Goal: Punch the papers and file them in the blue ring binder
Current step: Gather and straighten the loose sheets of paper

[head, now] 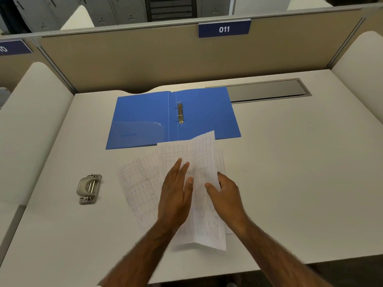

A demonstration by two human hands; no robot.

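The blue ring binder (145,117) lies open and flat at the back of the desk, its metal ring mechanism (180,112) on the spine. In front of it lie printed grid papers (141,183), loosely fanned. My right hand (226,193) pinches the right edge of the top sheet (204,158), which is lifted and curled. Beside it, my left hand (176,191) rests flat with fingers together on the papers. A grey metal hole punch (89,188) sits on the desk to the left of the papers, apart from both hands.
The white desk (290,172) has a grey cable tray lid (267,91) at the back right, partly under the binder's corner. A beige partition with a blue "011" sign (224,29) closes the back. White side dividers stand left and right.
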